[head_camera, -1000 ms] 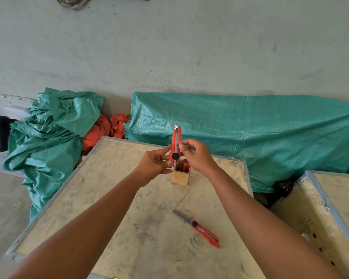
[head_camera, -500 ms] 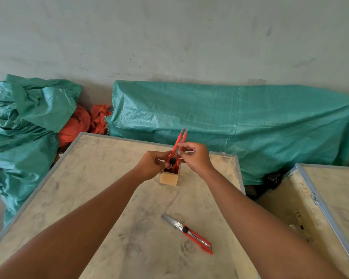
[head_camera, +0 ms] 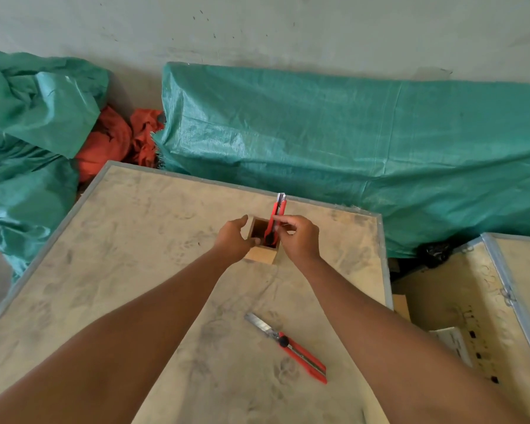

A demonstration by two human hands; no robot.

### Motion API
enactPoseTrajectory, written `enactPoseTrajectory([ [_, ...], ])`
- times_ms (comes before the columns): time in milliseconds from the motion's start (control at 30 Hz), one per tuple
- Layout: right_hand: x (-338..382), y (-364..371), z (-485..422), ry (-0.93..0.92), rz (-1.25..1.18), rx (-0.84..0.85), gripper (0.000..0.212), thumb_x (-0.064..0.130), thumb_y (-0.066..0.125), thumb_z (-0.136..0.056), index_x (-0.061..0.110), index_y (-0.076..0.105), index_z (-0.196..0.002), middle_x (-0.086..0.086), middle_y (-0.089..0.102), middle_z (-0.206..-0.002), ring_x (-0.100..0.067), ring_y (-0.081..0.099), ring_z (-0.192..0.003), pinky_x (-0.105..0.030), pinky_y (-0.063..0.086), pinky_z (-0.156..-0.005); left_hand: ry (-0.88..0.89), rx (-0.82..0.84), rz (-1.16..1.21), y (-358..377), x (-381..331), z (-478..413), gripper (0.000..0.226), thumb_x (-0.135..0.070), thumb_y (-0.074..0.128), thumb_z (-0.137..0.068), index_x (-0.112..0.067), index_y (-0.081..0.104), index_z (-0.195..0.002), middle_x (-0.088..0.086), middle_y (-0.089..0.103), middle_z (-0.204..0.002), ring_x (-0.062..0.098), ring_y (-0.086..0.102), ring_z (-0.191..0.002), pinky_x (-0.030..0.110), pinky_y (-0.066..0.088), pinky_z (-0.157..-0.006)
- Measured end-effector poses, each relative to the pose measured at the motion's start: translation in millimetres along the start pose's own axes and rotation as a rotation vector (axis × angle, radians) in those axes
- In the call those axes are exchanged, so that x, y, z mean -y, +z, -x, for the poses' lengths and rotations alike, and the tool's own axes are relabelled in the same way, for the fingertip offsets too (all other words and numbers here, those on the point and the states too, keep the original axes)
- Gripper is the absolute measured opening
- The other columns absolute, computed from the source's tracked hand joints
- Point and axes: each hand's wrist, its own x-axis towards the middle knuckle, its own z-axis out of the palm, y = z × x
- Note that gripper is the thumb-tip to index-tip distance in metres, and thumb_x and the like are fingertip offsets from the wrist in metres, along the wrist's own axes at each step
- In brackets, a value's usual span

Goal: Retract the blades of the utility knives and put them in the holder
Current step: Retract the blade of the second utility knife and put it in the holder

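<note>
Standing nearly upright in the wooden holder (head_camera: 262, 255), the red utility knife (head_camera: 276, 218) had its lower end down inside the box, out of sight; only a short metal tip showed at the top, so blade looked mostly retracted, hard to confirm. Right hand (head_camera: 299, 238) pinched the knife body between thumb and fingers, which covered the middle section. Left hand (head_camera: 234, 240) cupped the holder's left side, thumb on the near rim, holding it loosely; fingers partly hidden behind the box. Dark shape inside the holder, could not tell what. Second utility knife (head_camera: 288, 347) lay flat on the near part of the crate top (head_camera: 129, 255), well apart from the holder, blade clearly extended toward upper left. Green tarp (head_camera: 349, 142) behind the crate, orange cloth (head_camera: 117, 139) partly buried beside it. Another crate (head_camera: 487, 301) cut off at right edge.
</note>
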Motion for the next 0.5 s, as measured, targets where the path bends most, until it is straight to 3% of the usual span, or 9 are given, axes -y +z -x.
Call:
enactPoseTrajectory([
  [200,-12,21,-5,-0.028,0.032,0.085,0.030,-0.004,0.072,-0.085,0.011,0.079,-0.109,-0.011,0.079,-0.106,-0.025,0.074,-0.094,-0.029,0.057,-0.088,-0.017,0.053,0.092,8,17,-12,0.064,-0.007,0.076,-0.081,-0.013,0.052,-0.140,0.005,0.062,-0.135,0.022,0.060,-0.122,0.038,0.053,-0.094],
  [333,-15,25,-9,-0.046,0.065,0.100,0.030,-0.003,0.072,-0.085,0.012,0.079,-0.110,-0.012,0.078,-0.105,-0.025,0.072,-0.094,-0.023,0.051,-0.086,0.009,0.043,0.093,10,22,-14,0.063,-0.008,0.077,-0.081,-0.016,0.053,-0.139,0.002,0.065,-0.131,0.017,0.060,-0.120,0.025,0.047,-0.078],
  [500,-16,25,-6,-0.082,0.083,0.094,0.032,-0.004,0.073,-0.084,0.010,0.078,-0.112,-0.014,0.077,-0.105,-0.026,0.071,-0.095,-0.023,0.049,-0.086,0.020,0.025,0.122,11,26,-14,0.063,-0.007,0.076,-0.081,-0.017,0.053,-0.140,0.002,0.065,-0.131,0.016,0.060,-0.122,0.028,0.050,-0.083],
])
